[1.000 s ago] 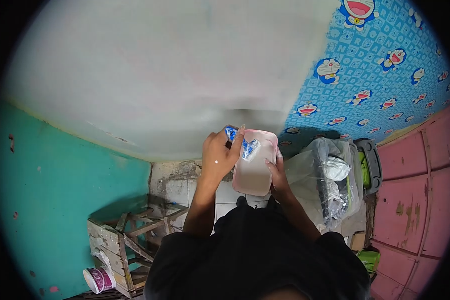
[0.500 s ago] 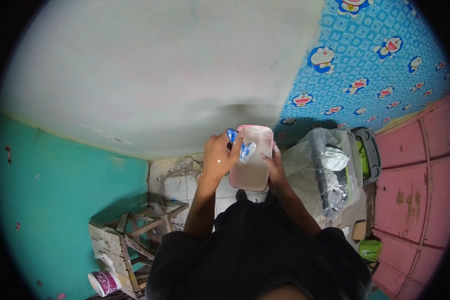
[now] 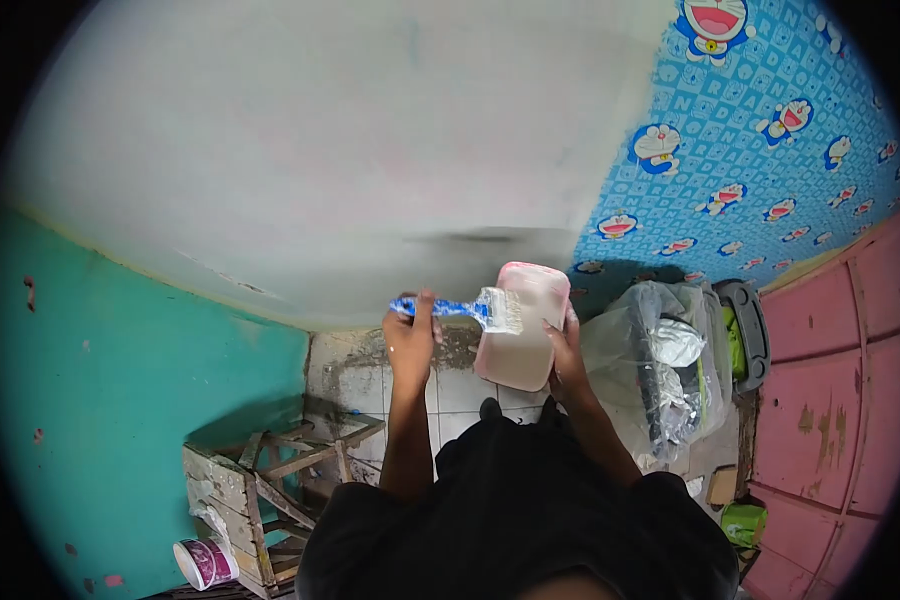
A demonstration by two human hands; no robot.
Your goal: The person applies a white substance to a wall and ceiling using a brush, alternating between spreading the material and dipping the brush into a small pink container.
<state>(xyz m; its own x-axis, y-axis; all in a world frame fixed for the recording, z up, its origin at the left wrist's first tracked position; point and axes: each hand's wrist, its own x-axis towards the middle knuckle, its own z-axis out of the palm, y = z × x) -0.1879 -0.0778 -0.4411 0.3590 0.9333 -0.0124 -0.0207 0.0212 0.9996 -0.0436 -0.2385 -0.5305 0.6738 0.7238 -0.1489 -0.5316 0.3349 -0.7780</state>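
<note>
My left hand (image 3: pixel 413 332) is closed around the blue handle of a paintbrush (image 3: pixel 448 308), which lies roughly level. Its white-coated bristles point right, over the left part of a pale pink tray (image 3: pixel 486 368). Whitish paint covers the inside of the tray. With my right hand (image 3: pixel 566 352) I grip the tray's right side, thumb over the rim and fingers behind it. White specks dot my left hand. Ahead stands a pale whitish wall (image 3: pixel 350 150), with the tray held close in front of it.
Blue cartoon wallpaper (image 3: pixel 750 130) covers the wall's right part. A plastic-wrapped bundle (image 3: pixel 620 350) stands at right, before a pink panelled surface (image 3: pixel 805 400). At lower left are a wooden frame (image 3: pixel 225 490), a paint bucket (image 3: pixel 207 563) and a green wall (image 3: pixel 120 400).
The paintbrush has swung from pointing down into the tray to lying nearly level above it. My left hand has moved left and down; the tray sits slightly further right and lower.
</note>
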